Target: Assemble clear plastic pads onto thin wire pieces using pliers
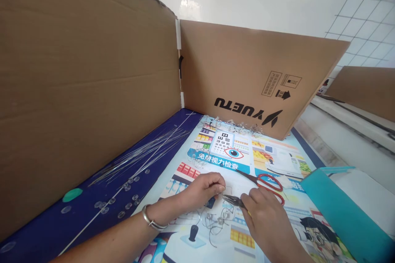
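Observation:
My left hand (205, 191), with a silver bangle (152, 221) on the wrist, is closed in a pinch on something too small to make out. My right hand (265, 215) is wrapped round a pair of needle-nose pliers (233, 200). The jaws of the pliers point left and reach right up to my left fingertips. Below both hands lies a tangle of thin wires with clear beads (220, 218) on the printed sheet (185, 209). Just beyond my right hand rest red-handled scissors (262, 181), their blades pointing left.
Cardboard panels (247, 70) wall the left and back. Along the left, straight thin wires (145, 148), loose clear discs (128, 205) and a green oval piece (72, 195) lie on dark blue. More beaded wire (237, 125) lines the back panel. A teal box (348, 213) stands at right.

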The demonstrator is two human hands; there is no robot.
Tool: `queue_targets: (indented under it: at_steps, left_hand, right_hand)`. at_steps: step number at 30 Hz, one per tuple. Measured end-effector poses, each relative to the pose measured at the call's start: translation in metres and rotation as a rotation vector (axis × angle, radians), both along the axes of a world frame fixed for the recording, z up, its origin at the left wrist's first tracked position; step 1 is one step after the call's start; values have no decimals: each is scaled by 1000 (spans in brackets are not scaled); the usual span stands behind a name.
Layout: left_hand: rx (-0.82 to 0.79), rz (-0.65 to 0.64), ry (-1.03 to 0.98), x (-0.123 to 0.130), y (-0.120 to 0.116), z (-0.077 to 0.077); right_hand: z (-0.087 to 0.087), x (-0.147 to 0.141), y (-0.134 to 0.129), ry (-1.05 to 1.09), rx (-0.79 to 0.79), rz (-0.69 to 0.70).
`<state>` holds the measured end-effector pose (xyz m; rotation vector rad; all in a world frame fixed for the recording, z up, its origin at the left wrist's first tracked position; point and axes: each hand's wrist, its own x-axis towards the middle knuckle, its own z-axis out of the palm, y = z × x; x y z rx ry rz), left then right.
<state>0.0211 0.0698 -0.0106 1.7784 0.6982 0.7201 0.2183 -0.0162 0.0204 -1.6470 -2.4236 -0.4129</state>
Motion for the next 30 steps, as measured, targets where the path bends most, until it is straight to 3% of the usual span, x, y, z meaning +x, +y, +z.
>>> queue_targets:
  at_steps: [16,30]
  left_hand:
    - [185,45,58,1,-2,-3]
    - [294,100,95,2,-6,-3]
  right_hand:
    - [-3,-11,-2,-40,-89,-131]
    - [-3,-14,-2,-40,-141,-152]
